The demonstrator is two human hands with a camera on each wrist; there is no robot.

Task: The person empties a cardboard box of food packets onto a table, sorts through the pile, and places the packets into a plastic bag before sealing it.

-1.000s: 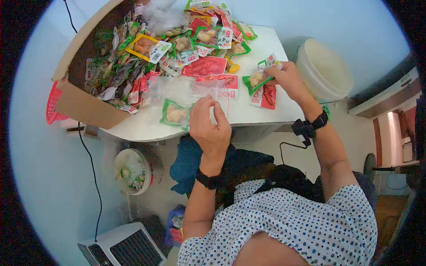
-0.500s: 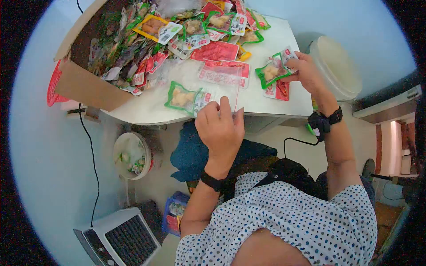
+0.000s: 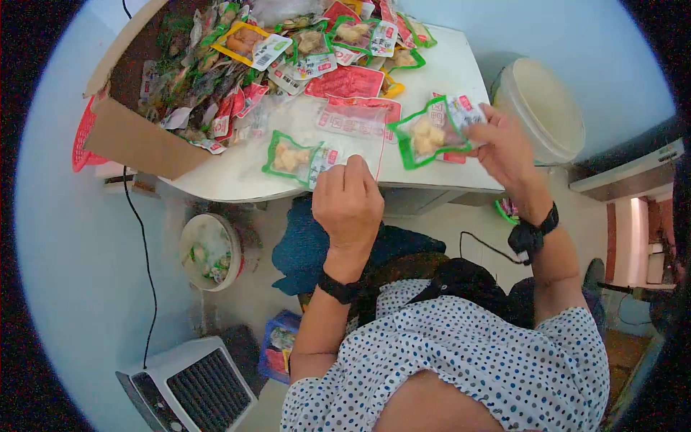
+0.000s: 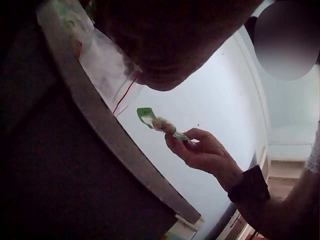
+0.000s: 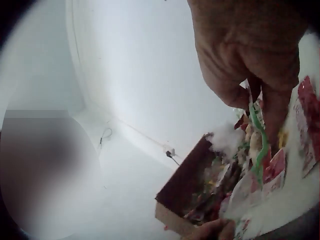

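In the head view my right hand [image 3: 507,147] pinches the label end of a green-edged food packet [image 3: 426,135], held above the white table [image 3: 252,176]. The left hand [image 3: 348,209], fingers curled, grips the edge of a clear plastic bag [image 3: 353,147] at the table's front edge. Inside the clear bag lies another green-edged packet [image 3: 290,158], its label end beside the left fingers. The left wrist view shows the right hand [image 4: 202,155] holding its packet [image 4: 162,124] by one end, apart from the bag [image 4: 107,67].
A cardboard box [image 3: 147,140] full of packets stands on the left, with more packets, including a red one [image 3: 345,82], spilling onto the table. A white bucket [image 3: 543,108] stands to the right. Below are another bucket [image 3: 234,252] and a blue basket [image 3: 268,349].
The right hand has moved its packet left, toward the bag, off the red packet on the right. My left fingers have drawn closer together on the bag's edge.
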